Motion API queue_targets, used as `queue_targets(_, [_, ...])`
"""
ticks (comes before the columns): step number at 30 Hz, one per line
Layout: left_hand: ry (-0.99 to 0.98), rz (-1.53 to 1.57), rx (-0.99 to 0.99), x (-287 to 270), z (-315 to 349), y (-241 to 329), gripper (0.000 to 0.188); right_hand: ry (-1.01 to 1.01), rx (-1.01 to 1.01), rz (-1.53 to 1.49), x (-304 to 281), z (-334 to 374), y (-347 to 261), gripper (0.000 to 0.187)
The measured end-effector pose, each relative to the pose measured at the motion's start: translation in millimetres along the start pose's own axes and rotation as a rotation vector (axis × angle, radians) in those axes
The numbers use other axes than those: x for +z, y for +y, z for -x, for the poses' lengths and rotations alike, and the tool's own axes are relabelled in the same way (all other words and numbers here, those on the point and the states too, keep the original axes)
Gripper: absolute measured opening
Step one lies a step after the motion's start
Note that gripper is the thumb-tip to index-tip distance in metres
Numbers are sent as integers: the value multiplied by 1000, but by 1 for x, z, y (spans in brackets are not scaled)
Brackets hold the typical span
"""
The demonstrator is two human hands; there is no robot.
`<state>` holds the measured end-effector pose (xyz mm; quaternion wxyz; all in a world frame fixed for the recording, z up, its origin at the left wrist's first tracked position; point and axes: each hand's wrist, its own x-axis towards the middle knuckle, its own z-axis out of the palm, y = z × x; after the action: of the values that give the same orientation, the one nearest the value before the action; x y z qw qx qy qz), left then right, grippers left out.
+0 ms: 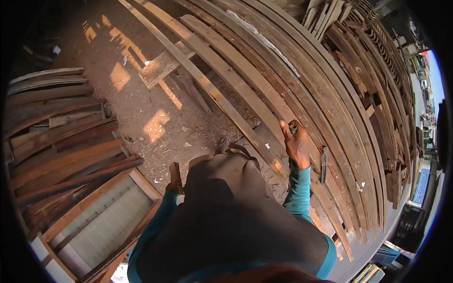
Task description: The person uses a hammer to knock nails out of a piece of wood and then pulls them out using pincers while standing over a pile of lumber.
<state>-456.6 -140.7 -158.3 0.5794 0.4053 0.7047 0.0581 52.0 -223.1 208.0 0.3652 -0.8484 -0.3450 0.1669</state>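
My right hand [297, 147] is closed in a fist over the long wooden planks to my right, thumb up. A round, dark end of a rod or handle [293, 129] sticks out of the top of this fist; the rest is hidden. Beside the right wrist, a dark tool with two long handles [324, 165], like pliers or pincers, lies on the planks [264, 78]. My left hand [175, 181] hangs low beside my body, near the stacked wood on the left. Its fingers are hard to make out, and I cannot tell whether it holds anything.
Stacked boards [56, 127] and a wooden frame with a pale panel [94, 226] stand on the left. Between the stacks runs a dirt floor [155, 125] strewn with chips, with a short board [163, 68] farther ahead. More timber [363, 75] is piled at the far right.
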Motion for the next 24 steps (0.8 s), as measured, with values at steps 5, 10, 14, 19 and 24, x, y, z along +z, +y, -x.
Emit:
queue_targets(5, [136,54,-104,-40,29,5,50,-195,-90,-340,46,-61,-100,40])
queue_targets(10, [151,90,-134,-56,11,25,56,-148,-258,-706,84,-116,-200,34])
queue_targets(14, [137,79,-121,-86,-42,48,61,-17,-481,-901,131,-156,-243,37])
queue_targets(19, [90,13,-111,-176,-111,64,68,195,-528,-1049,209,-193,-304,41])
queue_targets(24, [91,-41,-139,-299,-174,75,75,246,-443,-1120,290,-223,-361,43])
